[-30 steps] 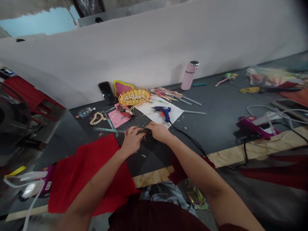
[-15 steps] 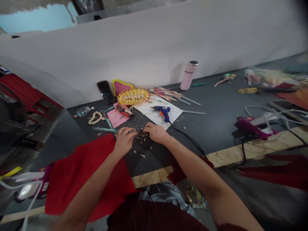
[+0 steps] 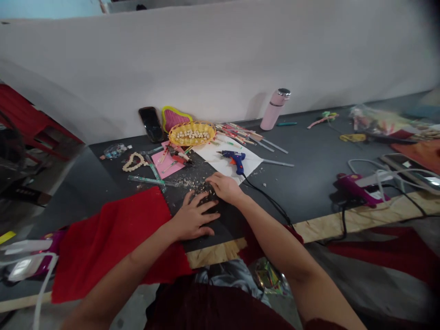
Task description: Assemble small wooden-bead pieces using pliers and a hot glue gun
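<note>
My left hand (image 3: 196, 215) lies flat on the dark table, its fingers spread and nothing in it. Just to the right and a little farther off is my right hand (image 3: 224, 187), its fingers curled in and pressed together. Whatever they might hold is hidden. Small pale scraps (image 3: 190, 184) are scattered around and beyond both hands. Behind the right hand a blue glue gun (image 3: 236, 158) rests on a white sheet of paper (image 3: 212, 160). A red cloth (image 3: 113, 236) is spread by my left forearm.
Farther back are a yellow basket (image 3: 172, 139) of beads, a phone (image 3: 151, 124), a pink bottle (image 3: 275, 110) and several pencil-like sticks (image 3: 240, 133). A bead heart (image 3: 134, 161) and pink paper (image 3: 167, 165) lie left. The glue gun's black cord (image 3: 266, 196) runs right; a purple power strip (image 3: 360, 188) sits there.
My left hand has moved toward me and to the right, opening from bent fingers to a flat, spread palm. My right hand stays near the scraps with its fingers closed.
</note>
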### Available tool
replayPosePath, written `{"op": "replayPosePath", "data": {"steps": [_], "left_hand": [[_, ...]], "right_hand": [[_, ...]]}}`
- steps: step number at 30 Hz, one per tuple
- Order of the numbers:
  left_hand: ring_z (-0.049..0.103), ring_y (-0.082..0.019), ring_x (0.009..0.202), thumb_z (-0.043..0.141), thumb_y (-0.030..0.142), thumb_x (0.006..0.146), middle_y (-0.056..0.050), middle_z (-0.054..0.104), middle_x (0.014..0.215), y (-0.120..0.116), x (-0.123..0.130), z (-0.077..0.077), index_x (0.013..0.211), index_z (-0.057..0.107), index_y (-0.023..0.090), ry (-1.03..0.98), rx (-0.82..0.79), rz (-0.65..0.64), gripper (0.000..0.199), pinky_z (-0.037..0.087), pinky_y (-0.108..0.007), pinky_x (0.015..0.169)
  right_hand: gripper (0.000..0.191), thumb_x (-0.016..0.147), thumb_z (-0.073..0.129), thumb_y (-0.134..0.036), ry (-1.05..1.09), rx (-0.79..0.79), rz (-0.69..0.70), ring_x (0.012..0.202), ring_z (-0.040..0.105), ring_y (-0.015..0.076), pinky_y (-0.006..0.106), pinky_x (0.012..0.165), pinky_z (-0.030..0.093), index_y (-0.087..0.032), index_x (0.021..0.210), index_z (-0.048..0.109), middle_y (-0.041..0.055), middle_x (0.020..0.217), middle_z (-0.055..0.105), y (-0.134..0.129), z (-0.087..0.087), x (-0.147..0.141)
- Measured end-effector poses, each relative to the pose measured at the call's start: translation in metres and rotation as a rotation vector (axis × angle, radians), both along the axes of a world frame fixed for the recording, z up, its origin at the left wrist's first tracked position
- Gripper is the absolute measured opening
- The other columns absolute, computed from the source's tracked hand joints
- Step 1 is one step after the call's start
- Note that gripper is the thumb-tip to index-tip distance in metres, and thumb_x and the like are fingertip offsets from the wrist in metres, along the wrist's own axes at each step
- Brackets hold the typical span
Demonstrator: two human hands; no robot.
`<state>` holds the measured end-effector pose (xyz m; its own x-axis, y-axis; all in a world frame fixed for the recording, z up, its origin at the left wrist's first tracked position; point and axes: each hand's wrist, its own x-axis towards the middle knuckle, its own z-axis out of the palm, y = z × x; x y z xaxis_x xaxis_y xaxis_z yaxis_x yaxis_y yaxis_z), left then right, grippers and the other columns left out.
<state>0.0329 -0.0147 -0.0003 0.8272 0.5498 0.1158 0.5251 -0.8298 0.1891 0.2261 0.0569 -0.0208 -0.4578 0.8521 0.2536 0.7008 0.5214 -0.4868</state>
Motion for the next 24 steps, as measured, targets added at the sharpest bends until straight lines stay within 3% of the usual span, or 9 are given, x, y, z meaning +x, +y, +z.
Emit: {"op": "replayPosePath", "data": {"steps": [4,10,14,19,24], "left_hand": [[0.03,-0.033,0.128,0.047,0.055,0.08,-0.007,0.054,0.129,0.005,-0.006,0.001,0.12,0.055,0.029,-0.026,0.057,0.113,0.048,0.007,-0.059,0.103],[0.043,-0.027,0.117,0.052,0.032,0.084,-0.002,0.065,0.109,0.031,-0.025,0.009,0.094,0.065,0.029,-0.201,0.118,0.368,0.017,0.026,-0.051,0.097],[0.049,-0.026,0.106,0.055,0.026,0.081,-0.005,0.065,0.099,0.036,-0.031,0.004,0.094,0.062,0.024,-0.319,0.158,0.52,0.016,0.035,-0.047,0.091],[0.051,-0.023,0.1,0.052,0.019,0.081,-0.007,0.06,0.101,0.031,-0.03,-0.016,0.103,0.058,0.02,-0.469,0.128,0.538,0.023,0.04,-0.041,0.09],[0.05,-0.022,0.103,0.053,0.022,0.082,-0.007,0.059,0.107,0.031,-0.029,-0.016,0.101,0.059,0.021,-0.518,0.128,0.526,0.02,0.04,-0.041,0.092]], "right_hand": [[0.025,0.091,0.041,-0.022,0.086,0.001,-0.069,0.094,0.061,0.016,0.026,0.081,0.044,-0.022,0.108,0.059,0.0031,0.105,0.066,0.003,0.001,0.005],[0.017,0.088,0.047,-0.025,0.067,-0.027,-0.101,0.082,0.063,0.0162,0.025,0.072,0.045,-0.022,0.094,0.063,0.0013,0.091,0.069,0.003,0.001,0.003],[0.015,0.085,0.051,-0.022,0.053,-0.025,-0.168,0.081,0.061,0.0158,0.024,0.07,0.044,-0.021,0.097,0.061,0.0022,0.091,0.067,0.003,0.005,0.005],[0.022,0.089,0.045,-0.022,-0.071,-0.003,-0.179,0.087,0.06,0.0164,0.024,0.071,0.043,-0.023,0.104,0.061,0.0041,0.103,0.062,0.004,0.005,-0.001],[0.017,0.089,0.045,-0.027,-0.137,-0.012,-0.196,0.082,0.06,0.0164,0.023,0.064,0.041,-0.023,0.091,0.062,0.0032,0.098,0.061,0.008,-0.004,-0.009]]}}
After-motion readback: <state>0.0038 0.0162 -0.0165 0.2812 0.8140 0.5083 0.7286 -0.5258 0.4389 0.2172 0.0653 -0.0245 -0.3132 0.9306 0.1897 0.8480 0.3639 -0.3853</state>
